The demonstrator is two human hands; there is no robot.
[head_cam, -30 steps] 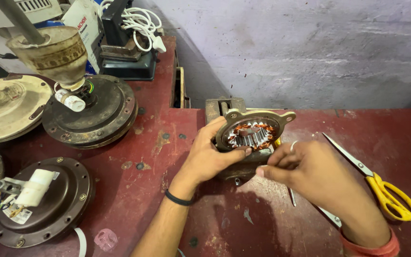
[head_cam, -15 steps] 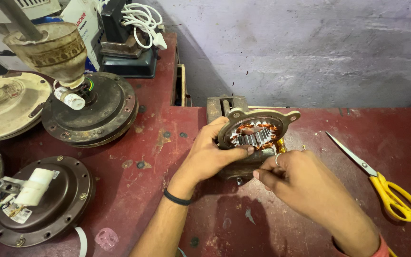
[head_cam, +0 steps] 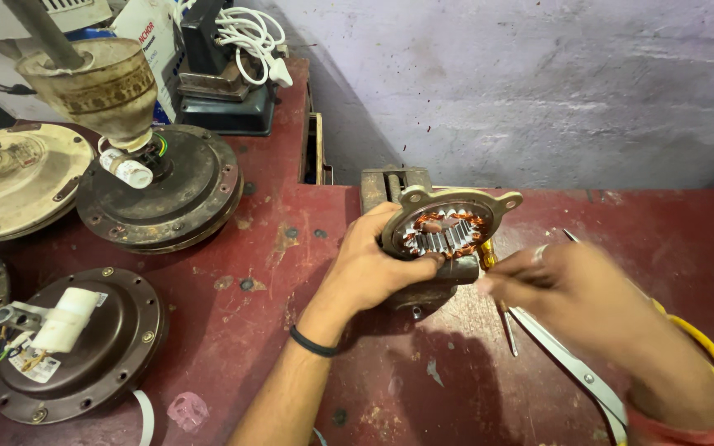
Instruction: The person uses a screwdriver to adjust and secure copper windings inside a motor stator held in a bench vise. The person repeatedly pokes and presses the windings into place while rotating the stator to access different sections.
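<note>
Worn metal on chipped red paint

Stator (head_cam: 448, 231): dull cast metal, glossy copper windings. Desk (head_cam: 274, 330): matt, scratched paint. Scissors (head_cam: 588, 376): shiny steel, yellow plastic. Wall (head_cam: 539, 83): rough plaster.

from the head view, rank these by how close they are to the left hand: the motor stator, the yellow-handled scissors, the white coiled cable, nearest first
1. The motor stator, with copper windings: the left hand grips it at the centre of the bench.
2. The yellow-handled scissors: to the right on the red bench, partly under the right hand.
3. The white coiled cable: far back left, on top of a dark device.
</note>
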